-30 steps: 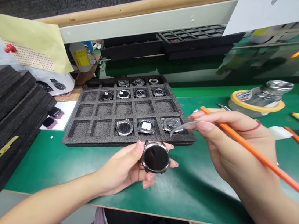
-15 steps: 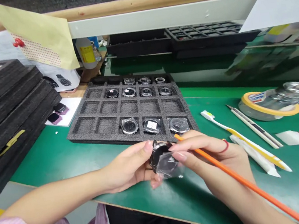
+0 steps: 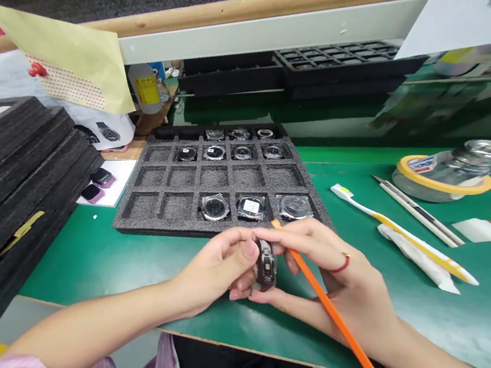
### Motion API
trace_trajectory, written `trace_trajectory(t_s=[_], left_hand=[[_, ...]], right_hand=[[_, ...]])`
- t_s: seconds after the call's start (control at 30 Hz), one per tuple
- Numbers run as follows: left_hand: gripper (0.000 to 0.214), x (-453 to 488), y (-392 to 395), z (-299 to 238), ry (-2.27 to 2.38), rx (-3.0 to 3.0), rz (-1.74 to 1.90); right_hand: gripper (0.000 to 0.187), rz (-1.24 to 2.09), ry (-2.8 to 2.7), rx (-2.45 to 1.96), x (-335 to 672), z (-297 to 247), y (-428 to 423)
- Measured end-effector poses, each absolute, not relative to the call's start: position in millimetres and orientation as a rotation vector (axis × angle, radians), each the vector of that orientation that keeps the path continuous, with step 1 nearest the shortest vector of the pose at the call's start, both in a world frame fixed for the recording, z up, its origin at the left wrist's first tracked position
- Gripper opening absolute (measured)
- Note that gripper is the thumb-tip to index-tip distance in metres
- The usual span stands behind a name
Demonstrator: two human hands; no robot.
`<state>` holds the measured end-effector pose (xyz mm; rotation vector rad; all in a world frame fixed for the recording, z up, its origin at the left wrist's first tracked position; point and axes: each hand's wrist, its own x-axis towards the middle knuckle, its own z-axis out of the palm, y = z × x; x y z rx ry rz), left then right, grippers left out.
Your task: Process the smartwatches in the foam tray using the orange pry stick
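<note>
From here, a person's two hands meet just in front of a grey foam tray [image 3: 165,235], over a green work mat [image 3: 101,259]. The left hand [image 3: 211,268] and right hand [image 3: 330,263] pinch a round watch [image 3: 266,264] on edge between them, its face turned away, so I can't tell whether it's covered. The right hand also clenches an orange stick [image 3: 321,301] against its fingers, the tip pointing up toward the tray.

That hold looks like the weak spot. With only fingertips on a narrow edge, a small slip could drop the watch onto the mat or knock it against the tray's rim. The stick is so close that a careless twist could scratch the case. A stray elbow could also disturb the plastic-wrapped watches [image 3: 251,207] in the tray's near row, or the toothbrush [image 3: 368,209] lying on the right.
</note>
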<state>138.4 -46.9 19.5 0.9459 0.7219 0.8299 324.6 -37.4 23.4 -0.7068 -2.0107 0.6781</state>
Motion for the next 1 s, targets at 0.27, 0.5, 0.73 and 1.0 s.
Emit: trace_trajectory(t_s=[0.27, 0.5, 0.73, 1.0], left_hand=[[0.048, 138.3, -45.6, 22.5, 0.723, 0.928, 0.829], [0.049, 137.8, -45.1, 23.2, 0.742, 0.939, 0.815], [0.051, 138.1, -44.9, 26.7, 0.779, 0.929, 0.829], [0.056, 137.2, -44.4, 30.1, 0.865, 0.925, 0.839]], right_hand=[[0.066, 0.794, -1.967, -0.711, 326.1, 25.8, -41.1], [0.067, 0.814, -1.982, -0.711, 326.9, 26.5, -41.4], [0.066, 0.772, -2.000, -0.721, 327.1, 26.3, -40.5], [0.068, 0.756, -2.011, -0.751, 327.2, 26.7, -41.2]])
